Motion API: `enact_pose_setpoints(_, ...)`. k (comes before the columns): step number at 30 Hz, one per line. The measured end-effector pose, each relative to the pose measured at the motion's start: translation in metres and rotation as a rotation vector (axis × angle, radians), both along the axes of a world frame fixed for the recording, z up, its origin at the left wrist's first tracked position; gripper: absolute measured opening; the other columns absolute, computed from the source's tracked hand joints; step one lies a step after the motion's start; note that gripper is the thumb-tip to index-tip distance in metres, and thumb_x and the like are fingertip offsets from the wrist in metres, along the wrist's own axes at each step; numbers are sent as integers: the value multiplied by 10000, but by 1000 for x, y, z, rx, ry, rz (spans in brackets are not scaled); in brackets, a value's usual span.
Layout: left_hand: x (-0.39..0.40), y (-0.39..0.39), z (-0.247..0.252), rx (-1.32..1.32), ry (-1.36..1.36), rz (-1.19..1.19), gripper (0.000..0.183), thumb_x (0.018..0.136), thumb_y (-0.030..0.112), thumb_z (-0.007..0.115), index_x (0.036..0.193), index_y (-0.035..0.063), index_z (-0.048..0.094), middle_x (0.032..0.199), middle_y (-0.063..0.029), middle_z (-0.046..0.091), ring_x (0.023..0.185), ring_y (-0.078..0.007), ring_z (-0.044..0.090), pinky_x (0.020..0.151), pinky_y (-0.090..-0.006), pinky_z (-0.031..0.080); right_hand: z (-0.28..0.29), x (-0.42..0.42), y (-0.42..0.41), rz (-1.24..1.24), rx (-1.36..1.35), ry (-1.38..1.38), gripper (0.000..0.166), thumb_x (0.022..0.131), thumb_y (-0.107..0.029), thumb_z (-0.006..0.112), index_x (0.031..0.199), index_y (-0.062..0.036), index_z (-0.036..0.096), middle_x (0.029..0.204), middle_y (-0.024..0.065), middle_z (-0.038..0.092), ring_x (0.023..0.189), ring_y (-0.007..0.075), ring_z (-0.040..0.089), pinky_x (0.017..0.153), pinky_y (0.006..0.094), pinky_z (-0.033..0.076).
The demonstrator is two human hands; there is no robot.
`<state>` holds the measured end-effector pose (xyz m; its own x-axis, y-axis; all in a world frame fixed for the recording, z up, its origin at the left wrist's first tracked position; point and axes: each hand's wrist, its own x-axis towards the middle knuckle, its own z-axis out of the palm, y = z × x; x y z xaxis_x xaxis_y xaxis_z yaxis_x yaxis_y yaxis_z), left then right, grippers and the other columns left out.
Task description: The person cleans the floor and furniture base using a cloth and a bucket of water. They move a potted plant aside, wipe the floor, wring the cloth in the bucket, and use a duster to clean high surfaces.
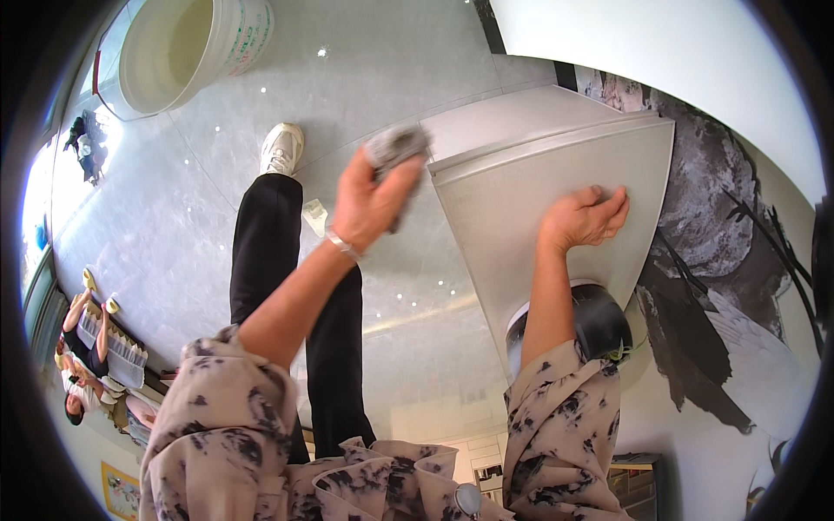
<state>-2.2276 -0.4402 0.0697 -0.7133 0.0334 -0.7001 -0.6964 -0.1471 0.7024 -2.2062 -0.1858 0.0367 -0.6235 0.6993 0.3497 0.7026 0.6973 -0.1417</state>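
My left hand point(366, 198) grips a bunched grey cloth point(399, 144) with the thumb and fingers around it. Both are slightly blurred, in front of the near left corner of a pale grey cabinet point(502, 215). Over the cabinet's flat top, my right hand point(583, 216) is loosely curled with the palm turned up, a gap between thumb and fingers and nothing visible in it. Whether it touches the top, I cannot tell. Under my right forearm, a rounded black-and-white object point(596, 319) stands on the cabinet, partly hidden; green leaves point(618, 352) show beside it.
A large white plastic bucket point(221, 52) with printed writing stands on the grey tiled floor point(365, 84). A small pale piece point(315, 217) lies near my leg. A mural wall point(704, 195) borders the cabinet's right side. A person point(85, 365) sits far left.
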Motion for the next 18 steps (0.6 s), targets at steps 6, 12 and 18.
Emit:
enact_pose_setpoints(6, 58, 41, 0, -11, 49, 50, 244, 939, 140, 496, 1138, 13, 555, 975, -67, 598, 919, -154, 568, 840, -288, 456, 0, 1, 10, -28, 38, -15, 482, 845, -265, 481, 1274, -47, 501, 1360, 155, 420, 1202, 350, 417, 951, 509, 331)
enact_pose_setpoints(12, 86, 31, -11, 95, -176, 567, 320, 960, 237, 499, 1196, 21, 512, 1037, -41, 602, 895, -119, 576, 784, -274, 477, 2, -4, 4, -44, -14, -15, 482, 847, -267, 480, 1277, -49, 501, 1364, 152, 416, 1183, 358, 424, 944, 498, 335)
enact_pose_setpoints(18, 106, 107, 1, -177, -92, 343, 402, 974, 199, 409, 1311, -20, 421, 1200, -103, 530, 1046, -166, 481, 929, -293, 384, -2, -1, 7, -57, -14, -13, 486, 845, -265, 481, 1277, -43, 499, 1362, 150, 419, 1178, 359, 429, 938, 498, 340)
